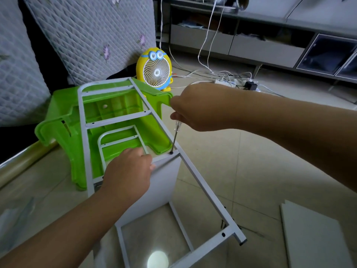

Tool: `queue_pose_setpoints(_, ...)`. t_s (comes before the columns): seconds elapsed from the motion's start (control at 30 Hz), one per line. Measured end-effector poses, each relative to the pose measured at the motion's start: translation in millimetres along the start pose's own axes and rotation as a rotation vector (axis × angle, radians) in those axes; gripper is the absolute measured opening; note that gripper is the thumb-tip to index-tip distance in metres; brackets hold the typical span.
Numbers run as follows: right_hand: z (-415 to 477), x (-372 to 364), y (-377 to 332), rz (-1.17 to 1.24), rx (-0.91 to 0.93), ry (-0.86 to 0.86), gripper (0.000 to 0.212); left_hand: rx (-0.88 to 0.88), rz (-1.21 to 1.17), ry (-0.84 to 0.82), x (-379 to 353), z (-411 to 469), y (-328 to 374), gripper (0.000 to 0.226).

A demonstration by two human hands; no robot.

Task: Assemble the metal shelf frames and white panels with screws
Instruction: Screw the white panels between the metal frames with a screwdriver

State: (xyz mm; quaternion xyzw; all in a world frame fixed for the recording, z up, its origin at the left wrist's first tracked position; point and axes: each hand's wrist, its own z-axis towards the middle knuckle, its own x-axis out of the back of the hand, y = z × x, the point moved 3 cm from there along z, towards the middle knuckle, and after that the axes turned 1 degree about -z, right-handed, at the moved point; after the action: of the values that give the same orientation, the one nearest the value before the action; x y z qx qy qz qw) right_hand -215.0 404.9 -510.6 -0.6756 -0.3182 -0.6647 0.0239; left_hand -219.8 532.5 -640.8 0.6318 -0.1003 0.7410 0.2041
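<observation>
A white metal shelf frame (201,188) lies tilted across the middle, its far end propped on an overturned green stool. A white panel (164,182) stands upright beneath its crossbar. My right hand (193,109) grips a clear-handled screwdriver (175,135) held nearly upright, its tip on a dark screw (171,152) in the crossbar by the frame's right rail. My left hand (128,176) rests on the crossbar and the panel's top edge, fingers curled over it. A second, smaller frame (119,139) shows below, through the upper one.
The green plastic stool (63,132) lies upside down at left. A yellow cartoon fan (155,69) stands behind it. A loose white panel (316,235) lies on the tiled floor at lower right. White cables and a power strip (228,81) sit at the back, near a low cabinet.
</observation>
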Motion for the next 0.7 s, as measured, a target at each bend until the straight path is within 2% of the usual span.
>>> queue_pose_setpoints(0.07, -1.6, -1.1, -0.1, -0.026, 0.007, -0.027, 0.032, -0.032, -0.046, 0.029, -0.4, 1.8, -0.1, 0.016)
queue_pose_setpoints(0.2, -1.8, -3.5, -3.4, -0.135, 0.111, -0.109, 0.023, -0.022, -0.057, 0.001, -1.1, 3.4, -0.7, 0.015)
queue_pose_setpoints(0.27, -1.1, -4.4, -3.7, -0.175, 0.153, -0.151, 0.024, -0.04, -0.076, 0.038, 0.8, 3.3, -1.3, 0.015)
queue_pose_setpoints(0.43, 1.3, -5.1, -7.8, -0.27, 0.236, -0.148, 0.023, -0.053, -0.025, -0.019, -0.9, 3.2, -2.0, 0.03)
queue_pose_setpoints(0.53, 7.7, -2.2, -12.2, -0.347, 0.291, -0.155, 0.02, -0.062, -0.024, -0.048, -2.0, 5.0, -2.1, 0.032)
queue_pose_setpoints(0.7, 17.9, 3.0, -19.7, -0.395, 0.346, -0.198, 0.027, -0.065, 0.008, -0.092, -2.6, 9.9, -4.4, 0.032)
